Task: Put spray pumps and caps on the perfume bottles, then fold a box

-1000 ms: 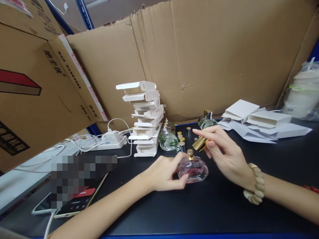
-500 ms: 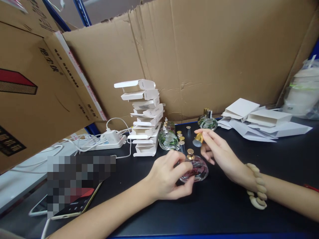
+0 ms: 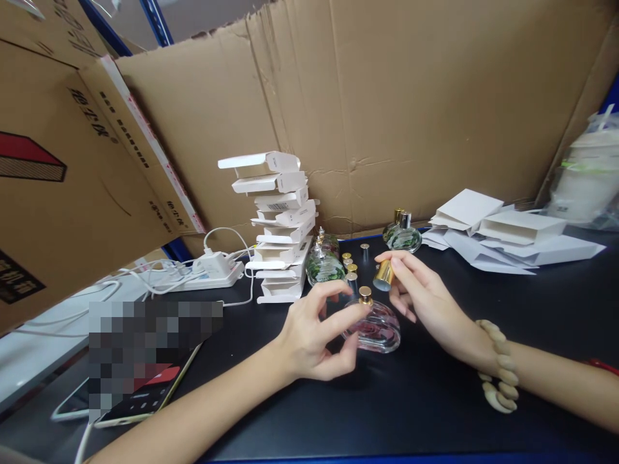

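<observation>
A round glass perfume bottle (image 3: 380, 332) with pink contents stands upright on the black table, its gold sprayer neck bare on top. At its left side is my left hand (image 3: 322, 335), fingers apart; the index finger reaches across toward the neck, and whether it touches the glass I cannot tell. My right hand (image 3: 420, 287) pinches a shiny gold bottle cap (image 3: 383, 276) between thumb and fingers, tilted, just above and right of the sprayer. Behind my left hand, several loose caps (image 3: 352, 269) stand in a row beside a green perfume bottle (image 3: 325, 265).
A tall stack of white boxes (image 3: 283, 251) rises at the left. Two capped bottles (image 3: 403, 235) stand farther back, near flattened white boxes (image 3: 520, 232). A power strip (image 3: 213, 274), cables and a phone (image 3: 149, 386) lie left. A bagged cup (image 3: 587, 174) sits far right.
My left thumb has drawn back from the bottle's front and the fingers have spread. The cap in my right hand has shifted slightly left and down and tipped more downward.
</observation>
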